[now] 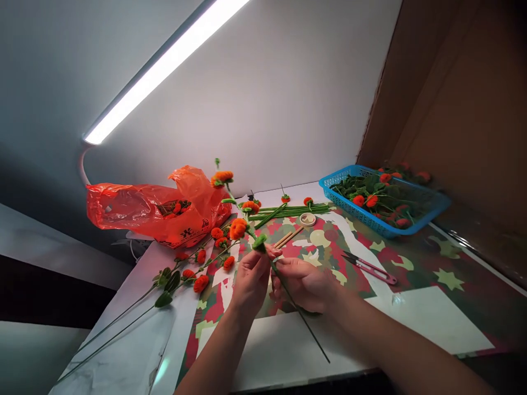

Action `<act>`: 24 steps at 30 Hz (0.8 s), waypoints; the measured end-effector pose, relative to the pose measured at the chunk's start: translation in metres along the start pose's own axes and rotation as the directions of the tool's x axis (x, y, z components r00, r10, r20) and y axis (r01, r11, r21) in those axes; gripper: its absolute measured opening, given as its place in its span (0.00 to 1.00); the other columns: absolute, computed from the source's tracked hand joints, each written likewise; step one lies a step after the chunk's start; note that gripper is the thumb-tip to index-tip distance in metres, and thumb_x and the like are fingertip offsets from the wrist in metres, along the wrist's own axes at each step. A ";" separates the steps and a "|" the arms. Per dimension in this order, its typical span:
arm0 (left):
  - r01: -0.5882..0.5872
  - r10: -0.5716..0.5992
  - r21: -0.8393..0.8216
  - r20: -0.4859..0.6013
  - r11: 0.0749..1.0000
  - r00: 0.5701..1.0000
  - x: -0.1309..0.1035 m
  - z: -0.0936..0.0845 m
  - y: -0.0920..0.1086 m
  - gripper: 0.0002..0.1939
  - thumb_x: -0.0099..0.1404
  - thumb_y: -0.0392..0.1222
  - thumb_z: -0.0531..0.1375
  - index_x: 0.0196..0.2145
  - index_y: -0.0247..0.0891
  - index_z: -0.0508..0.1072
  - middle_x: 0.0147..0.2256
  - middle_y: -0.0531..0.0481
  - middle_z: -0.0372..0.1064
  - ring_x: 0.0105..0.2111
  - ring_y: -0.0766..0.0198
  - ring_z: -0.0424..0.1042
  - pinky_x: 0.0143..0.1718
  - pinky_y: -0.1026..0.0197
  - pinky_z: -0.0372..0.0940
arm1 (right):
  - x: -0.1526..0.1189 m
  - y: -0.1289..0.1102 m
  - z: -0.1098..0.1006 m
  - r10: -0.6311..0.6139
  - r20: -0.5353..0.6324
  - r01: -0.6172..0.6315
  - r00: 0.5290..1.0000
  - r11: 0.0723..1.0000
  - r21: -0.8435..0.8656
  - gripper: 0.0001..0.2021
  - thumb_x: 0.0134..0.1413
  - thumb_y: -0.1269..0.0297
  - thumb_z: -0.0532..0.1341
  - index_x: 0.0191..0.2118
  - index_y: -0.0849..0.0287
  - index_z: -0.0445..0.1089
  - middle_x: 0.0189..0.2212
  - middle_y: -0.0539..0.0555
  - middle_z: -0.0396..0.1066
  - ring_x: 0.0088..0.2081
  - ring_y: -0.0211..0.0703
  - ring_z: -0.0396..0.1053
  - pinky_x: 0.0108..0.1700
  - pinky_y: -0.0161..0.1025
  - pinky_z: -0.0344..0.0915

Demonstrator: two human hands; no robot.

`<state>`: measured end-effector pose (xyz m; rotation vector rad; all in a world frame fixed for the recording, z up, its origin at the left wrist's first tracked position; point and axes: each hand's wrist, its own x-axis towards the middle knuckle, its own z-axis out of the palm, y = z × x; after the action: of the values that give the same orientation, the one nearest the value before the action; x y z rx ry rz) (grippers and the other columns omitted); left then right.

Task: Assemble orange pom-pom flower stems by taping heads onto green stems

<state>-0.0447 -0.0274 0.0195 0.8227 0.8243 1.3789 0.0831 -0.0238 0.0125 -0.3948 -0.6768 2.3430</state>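
Note:
Between my hands is an artificial flower stem (302, 318) with fuzzy orange blooms (238, 229) up its length and a small green leaf (259, 243) just above my fingers. My left hand (253, 274) pinches the stem below that leaf. Close beside it, my right hand (302, 282) has its fingers closed on the stem a little lower down. The bare end slants down to the right past my right wrist. Finished-looking orange flower stems (164, 288) lie on the table at the left. Behind my hands are wooden sticks (288, 238) and a roll of tape (307, 220).
A red plastic bag (135, 211) with orange flowers stands back left under a lamp (164, 71). Green stems (296, 211) lie at the back. A blue basket (395, 233) of flowers sits at right. Pink-handled thread snips (373, 269) lie on the patterned cloth near white paper (436, 321).

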 end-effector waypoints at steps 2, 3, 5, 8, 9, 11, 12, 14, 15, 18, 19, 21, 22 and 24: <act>-0.069 0.069 -0.003 0.109 0.998 0.992 0.000 0.000 0.003 0.13 0.48 0.49 0.68 0.22 0.36 0.74 0.27 0.50 0.68 0.28 0.66 0.68 0.27 0.67 0.63 | 0.001 0.002 -0.001 0.010 0.032 -0.010 0.999 1.000 0.005 0.12 0.43 0.60 0.67 0.30 0.61 0.67 0.22 0.49 0.67 0.25 0.35 0.65 0.32 0.37 0.59; -0.090 0.088 0.008 0.156 0.996 0.984 0.000 0.000 0.004 0.13 0.50 0.49 0.67 0.22 0.36 0.73 0.26 0.50 0.67 0.27 0.66 0.68 0.24 0.67 0.63 | 0.001 0.003 -0.001 -0.026 0.028 0.027 0.999 0.999 -0.024 0.12 0.43 0.60 0.67 0.30 0.62 0.67 0.21 0.49 0.66 0.24 0.36 0.64 0.32 0.37 0.59; -0.100 0.087 0.056 0.206 0.993 0.975 0.000 -0.001 0.004 0.12 0.53 0.48 0.65 0.23 0.35 0.74 0.25 0.50 0.67 0.23 0.68 0.66 0.19 0.68 0.60 | 0.003 0.004 0.001 -0.156 -0.009 0.153 0.988 0.976 -0.153 0.13 0.44 0.58 0.66 0.28 0.63 0.67 0.21 0.49 0.65 0.24 0.35 0.64 0.31 0.37 0.59; -0.134 0.111 0.110 0.199 0.985 0.974 0.001 -0.002 0.002 0.13 0.56 0.49 0.63 0.24 0.35 0.73 0.24 0.50 0.68 0.20 0.68 0.64 0.18 0.67 0.59 | 0.004 0.002 0.004 -0.349 -0.077 0.293 0.934 0.871 -0.394 0.15 0.42 0.56 0.67 0.25 0.63 0.66 0.19 0.47 0.62 0.23 0.33 0.60 0.28 0.35 0.56; -0.157 0.134 0.117 0.182 0.981 0.974 0.002 -0.003 0.001 0.13 0.56 0.49 0.63 0.24 0.35 0.73 0.24 0.50 0.68 0.21 0.68 0.65 0.20 0.66 0.60 | 0.004 0.002 0.004 -0.376 -0.089 0.301 0.922 0.843 -0.446 0.16 0.42 0.54 0.66 0.24 0.63 0.65 0.18 0.46 0.61 0.22 0.32 0.58 0.27 0.33 0.55; -0.209 0.192 0.133 0.130 0.969 0.973 0.003 -0.004 0.000 0.12 0.55 0.47 0.64 0.24 0.35 0.73 0.23 0.51 0.68 0.23 0.68 0.66 0.26 0.65 0.63 | 0.004 0.001 0.002 -0.380 -0.108 0.279 0.919 0.817 -0.505 0.16 0.43 0.53 0.65 0.25 0.62 0.64 0.17 0.44 0.57 0.20 0.30 0.54 0.24 0.32 0.51; -0.229 0.215 0.146 0.105 0.962 0.971 0.004 -0.005 0.000 0.12 0.54 0.47 0.64 0.24 0.35 0.73 0.22 0.51 0.68 0.24 0.68 0.66 0.28 0.65 0.63 | 0.004 0.001 0.001 -0.373 -0.115 0.263 0.921 0.809 -0.525 0.16 0.45 0.52 0.64 0.27 0.61 0.65 0.17 0.43 0.56 0.19 0.30 0.52 0.23 0.32 0.50; -0.252 0.244 0.175 0.066 0.952 0.968 0.004 -0.006 -0.001 0.11 0.54 0.46 0.65 0.24 0.35 0.73 0.22 0.51 0.68 0.25 0.68 0.66 0.31 0.65 0.63 | 0.003 0.000 -0.001 -0.404 -0.132 0.257 0.905 0.767 -0.589 0.14 0.48 0.53 0.62 0.32 0.60 0.68 0.20 0.45 0.61 0.22 0.32 0.57 0.26 0.33 0.54; -0.257 0.251 0.187 0.054 0.948 0.966 0.005 -0.007 -0.002 0.11 0.54 0.46 0.65 0.23 0.35 0.73 0.23 0.51 0.68 0.25 0.68 0.66 0.32 0.65 0.64 | 0.003 -0.001 -0.001 -0.442 -0.136 0.269 0.887 0.733 -0.625 0.13 0.49 0.55 0.62 0.34 0.59 0.69 0.24 0.47 0.65 0.26 0.34 0.62 0.30 0.34 0.58; -0.270 0.269 0.206 0.036 0.940 0.963 0.004 -0.008 -0.004 0.11 0.54 0.46 0.64 0.25 0.35 0.73 0.23 0.51 0.69 0.26 0.67 0.67 0.34 0.63 0.64 | 0.000 -0.005 0.002 -0.515 -0.134 0.330 0.847 0.706 -0.627 0.11 0.50 0.58 0.61 0.37 0.58 0.69 0.37 0.53 0.70 0.42 0.42 0.66 0.47 0.40 0.60; -0.271 0.271 0.210 0.031 0.939 0.962 0.004 -0.009 -0.005 0.11 0.55 0.46 0.64 0.25 0.35 0.73 0.23 0.51 0.69 0.25 0.68 0.66 0.34 0.63 0.64 | -0.001 -0.007 0.003 -0.491 -0.139 0.333 0.860 0.747 -0.576 0.11 0.49 0.58 0.61 0.37 0.58 0.69 0.38 0.53 0.70 0.44 0.42 0.66 0.49 0.41 0.59; -0.255 0.255 0.217 0.028 0.942 0.967 0.003 -0.010 -0.006 0.10 0.56 0.46 0.64 0.26 0.35 0.73 0.23 0.51 0.69 0.24 0.69 0.65 0.30 0.65 0.63 | -0.001 -0.008 0.004 -0.399 -0.138 0.304 0.906 0.842 -0.445 0.13 0.45 0.60 0.65 0.37 0.58 0.67 0.36 0.52 0.70 0.42 0.42 0.67 0.48 0.41 0.60; -0.242 0.242 0.218 0.027 0.945 0.970 0.002 -0.010 -0.006 0.11 0.56 0.46 0.63 0.26 0.35 0.73 0.23 0.51 0.69 0.23 0.70 0.64 0.27 0.67 0.62 | -0.001 -0.008 0.004 -0.357 -0.126 0.285 0.925 0.875 -0.391 0.15 0.42 0.61 0.67 0.37 0.58 0.65 0.35 0.51 0.69 0.41 0.41 0.67 0.47 0.40 0.61; -0.217 0.215 0.202 0.032 0.955 0.976 0.001 -0.009 -0.005 0.11 0.55 0.46 0.64 0.26 0.35 0.73 0.23 0.52 0.68 0.22 0.71 0.63 0.24 0.69 0.59 | 0.000 -0.007 0.002 -0.291 -0.083 0.248 0.953 0.909 -0.334 0.19 0.37 0.63 0.70 0.36 0.58 0.64 0.31 0.49 0.68 0.36 0.38 0.67 0.42 0.38 0.62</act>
<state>-0.0497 -0.0261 0.0107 1.1049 0.8990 1.4968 0.0861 -0.0194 0.0180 -0.5553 -0.9862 1.9289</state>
